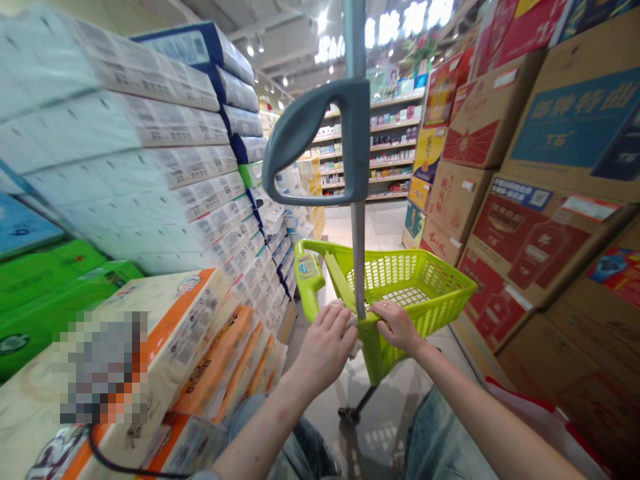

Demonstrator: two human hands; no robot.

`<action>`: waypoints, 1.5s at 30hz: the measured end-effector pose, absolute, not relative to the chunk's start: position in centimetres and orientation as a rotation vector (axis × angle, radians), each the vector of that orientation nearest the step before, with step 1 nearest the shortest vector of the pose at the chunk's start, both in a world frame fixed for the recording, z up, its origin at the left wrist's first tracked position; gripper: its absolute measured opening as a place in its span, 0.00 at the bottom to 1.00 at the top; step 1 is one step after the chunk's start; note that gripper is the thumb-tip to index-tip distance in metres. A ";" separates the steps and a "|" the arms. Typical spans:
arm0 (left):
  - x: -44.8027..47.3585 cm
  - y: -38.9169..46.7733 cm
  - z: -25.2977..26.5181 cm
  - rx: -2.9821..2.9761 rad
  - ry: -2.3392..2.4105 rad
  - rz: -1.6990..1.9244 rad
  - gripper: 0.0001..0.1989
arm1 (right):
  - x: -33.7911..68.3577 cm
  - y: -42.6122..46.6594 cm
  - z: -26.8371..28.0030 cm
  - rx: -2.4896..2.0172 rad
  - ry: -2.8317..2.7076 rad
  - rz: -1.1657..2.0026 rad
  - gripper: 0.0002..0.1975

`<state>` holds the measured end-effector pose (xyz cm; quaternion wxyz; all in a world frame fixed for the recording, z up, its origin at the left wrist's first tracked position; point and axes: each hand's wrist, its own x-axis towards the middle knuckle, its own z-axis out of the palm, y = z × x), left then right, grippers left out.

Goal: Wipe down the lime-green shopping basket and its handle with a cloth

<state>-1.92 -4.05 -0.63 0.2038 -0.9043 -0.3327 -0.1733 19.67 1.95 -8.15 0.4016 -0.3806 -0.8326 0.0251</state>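
The green basket stands on the shop floor in the middle of the aisle, just ahead of the person's knees, with its near rim turned toward the camera and a grey pole rising from that rim. The left hand presses a white cloth against the near left corner of the basket, its fingers curled together over the cloth so that only a little of it shows. The right hand rests on the rim just to the right of the pole, fingers bent and closed over the plastic edge. High on the pole sits a grey handle, a broad loop that juts to the left, well above both hands. A small black wheel shows under the basket on the shiny floor. On the left, packs of tissue paper are stacked high in white, blue, green and orange wrappers. On the right, brown and red cardboard boxes are piled along the aisle. Far behind, shelves of goods stand under bright ceiling lights.
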 end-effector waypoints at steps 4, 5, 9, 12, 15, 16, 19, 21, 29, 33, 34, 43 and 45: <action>-3.7 -4.0 -0.5 -2.555 -0.893 -0.528 0.10 | 19.6 1.9 -8.1 -0.961 -2.116 0.065 0.12; -4.2 -3.9 -0.3 -2.576 -0.892 -0.539 0.10 | 19.5 1.8 -8.1 -0.963 -2.112 0.066 0.12; -6.2 -3.4 0.7 -2.709 -0.927 -0.611 0.14 | 19.0 1.8 -8.2 -0.958 -2.087 0.072 0.14; -7.2 -3.0 1.7 -2.767 -0.994 -0.623 0.24 | 18.7 1.8 -8.4 -0.961 -2.082 0.071 0.14; -7.1 -2.5 2.6 -2.804 -1.076 -0.541 0.23 | 18.4 1.9 -8.4 -0.964 -2.088 0.080 0.14; -6.8 -2.3 2.9 -2.810 -1.093 -0.502 0.21 | 18.4 1.9 -8.3 -0.968 -2.094 0.084 0.15; -5.2 -1.6 3.2 -2.795 -1.099 -0.350 0.16 | 18.4 1.9 -8.1 -0.994 -2.122 0.100 0.15; -3.9 -1.3 3.1 -2.757 -1.143 -0.232 0.13 | 18.5 1.8 -7.9 -1.007 -2.153 0.123 0.15; -0.3 -1.9 2.0 -2.625 -1.313 -0.112 0.10 | 20.0 0.7 -6.6 -0.998 -2.175 0.328 0.14; 0.9 -2.3 1.6 -2.596 -1.332 -0.180 0.07 | 19.3 -0.7 -5.7 -0.967 -1.999 0.453 0.18; 1.2 -2.3 1.5 -2.590 -1.337 -0.188 0.06 | 19.0 -1.0 -5.6 -0.976 -1.954 0.461 0.18; 2.5 -2.2 0.4 -2.571 -1.133 -0.430 0.06 | 18.1 -0.7 -6.1 -1.064 -1.763 0.340 0.12; 2.2 -2.2 0.2 -2.562 -1.050 -0.488 0.07 | 18.4 -0.4 -6.2 -1.050 -1.770 0.323 0.13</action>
